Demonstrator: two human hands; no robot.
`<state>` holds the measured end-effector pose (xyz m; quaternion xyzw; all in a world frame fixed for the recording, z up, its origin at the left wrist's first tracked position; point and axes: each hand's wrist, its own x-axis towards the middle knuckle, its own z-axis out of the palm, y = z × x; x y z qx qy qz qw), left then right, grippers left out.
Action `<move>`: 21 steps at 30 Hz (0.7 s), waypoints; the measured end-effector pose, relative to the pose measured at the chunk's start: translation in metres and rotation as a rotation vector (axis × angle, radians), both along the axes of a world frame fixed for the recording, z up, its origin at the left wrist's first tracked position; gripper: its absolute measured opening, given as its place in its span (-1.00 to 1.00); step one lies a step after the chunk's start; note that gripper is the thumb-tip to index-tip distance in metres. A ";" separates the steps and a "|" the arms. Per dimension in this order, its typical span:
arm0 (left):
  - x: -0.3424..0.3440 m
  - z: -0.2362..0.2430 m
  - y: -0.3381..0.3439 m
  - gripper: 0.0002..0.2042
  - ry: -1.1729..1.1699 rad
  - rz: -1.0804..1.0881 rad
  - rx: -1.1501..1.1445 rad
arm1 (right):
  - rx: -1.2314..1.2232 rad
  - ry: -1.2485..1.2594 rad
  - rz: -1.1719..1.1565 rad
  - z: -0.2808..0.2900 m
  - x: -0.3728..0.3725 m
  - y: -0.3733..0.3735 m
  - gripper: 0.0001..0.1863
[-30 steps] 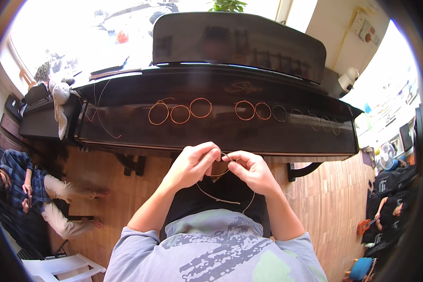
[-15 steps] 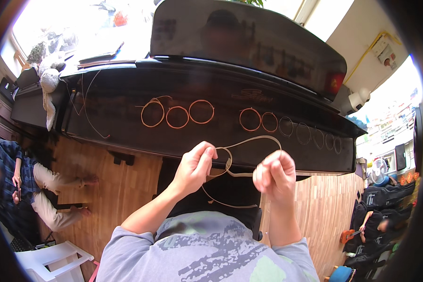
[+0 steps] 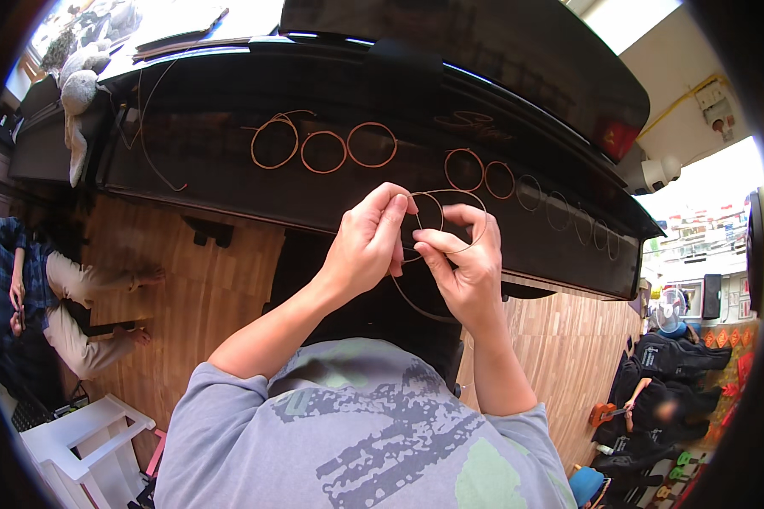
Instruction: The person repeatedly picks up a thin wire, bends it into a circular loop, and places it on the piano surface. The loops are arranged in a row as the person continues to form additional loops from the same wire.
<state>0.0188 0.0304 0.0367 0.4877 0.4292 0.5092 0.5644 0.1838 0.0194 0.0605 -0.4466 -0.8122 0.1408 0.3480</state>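
Observation:
My left hand [image 3: 367, 236] is closed in a pinch on a thin instrument string [image 3: 465, 192], its thumb against the fingers. Close beside it, my right hand [image 3: 469, 261] pinches the same string between thumb and fingertips. Between the hands the string curves in loops, and a loose length hangs below them over my lap. On the closed black piano [image 3: 204, 170] in front lie several coiled strings: a copper-coloured coil [image 3: 323, 173] among three at the left, another copper-coloured coil [image 3: 463, 150] with its neighbour right of the middle, and several thinner silver coils farther right.
A loose uncoiled string [image 3: 148, 161] trails over the piano's left part, near a grey plush toy [image 3: 78, 92]. A person [image 3: 68, 280] sits at the left, by a white stool [image 3: 85, 450]. At the right are a fan [image 3: 671, 310], black bags [image 3: 679, 358] and another person with a small orange guitar [image 3: 602, 414].
My right hand has moved in close to my left, and the wide loop between them has shrunk to tighter rings. The view has shifted, so the piano appears higher.

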 end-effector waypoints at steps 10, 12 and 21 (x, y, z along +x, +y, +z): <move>0.004 0.007 0.008 -0.73 -0.095 -0.089 0.055 | -0.175 0.246 0.265 -0.012 0.021 0.003 -0.84; 0.002 0.003 0.011 -0.73 -0.139 -0.077 0.044 | -0.263 0.374 0.170 -0.015 0.022 -0.002 -0.71; -0.018 -0.004 0.031 -0.76 -0.351 0.075 0.111 | -0.561 0.559 0.059 -0.029 0.061 -0.001 -0.88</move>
